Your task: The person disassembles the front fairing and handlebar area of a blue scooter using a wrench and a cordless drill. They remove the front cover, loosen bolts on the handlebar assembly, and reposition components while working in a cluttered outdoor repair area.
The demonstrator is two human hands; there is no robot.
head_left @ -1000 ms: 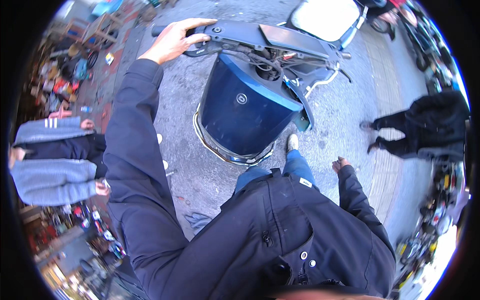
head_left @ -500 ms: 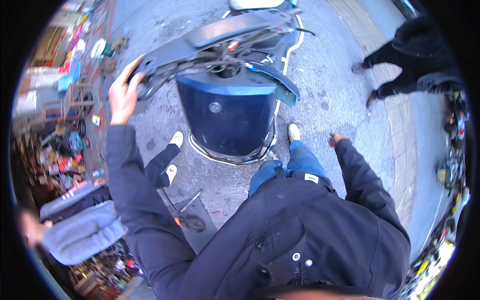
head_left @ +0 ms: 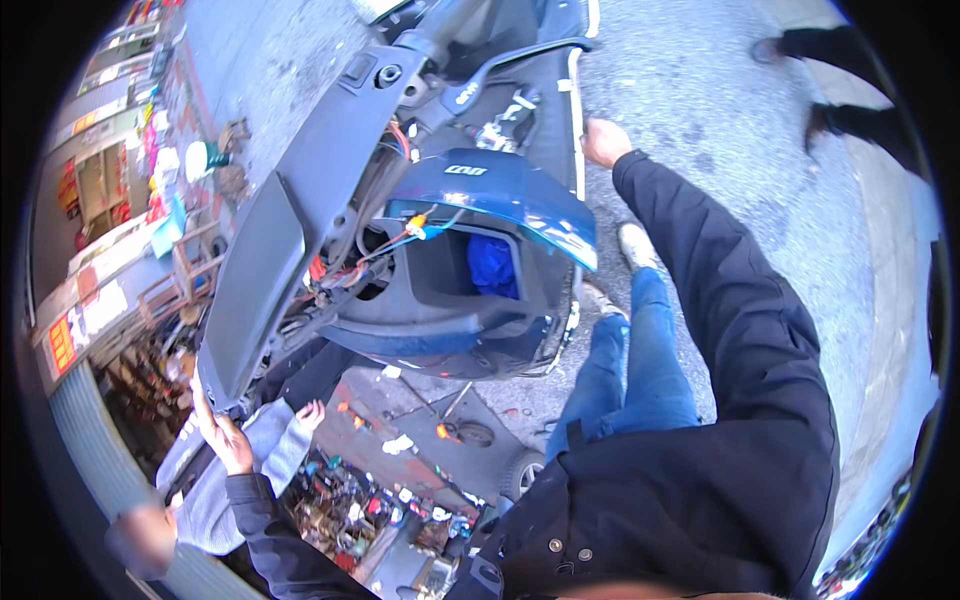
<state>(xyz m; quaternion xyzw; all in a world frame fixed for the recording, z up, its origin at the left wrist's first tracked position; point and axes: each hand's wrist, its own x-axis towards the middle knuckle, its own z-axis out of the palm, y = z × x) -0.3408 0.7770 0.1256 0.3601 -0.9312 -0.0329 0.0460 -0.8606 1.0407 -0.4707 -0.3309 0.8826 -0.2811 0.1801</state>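
My left hand (head_left: 222,435) is at the lower left end of a long black panel (head_left: 290,215), its fingers against the panel's edge. The panel slants across the front of a dark blue vehicle body (head_left: 470,185), with loose wires and connectors (head_left: 415,228) showing beside it. Under the blue cover lies an exposed grey compartment (head_left: 435,270) with a crumpled blue thing (head_left: 492,267) inside. My right hand (head_left: 605,143) is curled beside the vehicle's white-trimmed right edge. Whether it touches that edge or holds anything is hidden.
A person in a grey top (head_left: 245,475) stands at lower left, near the panel's end. Tools and a small wheel (head_left: 474,433) lie on a dark mat. Cluttered parts (head_left: 360,510) cover the ground nearby. Another person's dark legs (head_left: 845,95) show at upper right.
The black panel's near end has come down to the left with my left hand, and the compartment now shows. My right hand has moved forward to the vehicle's side. The view has also shifted.
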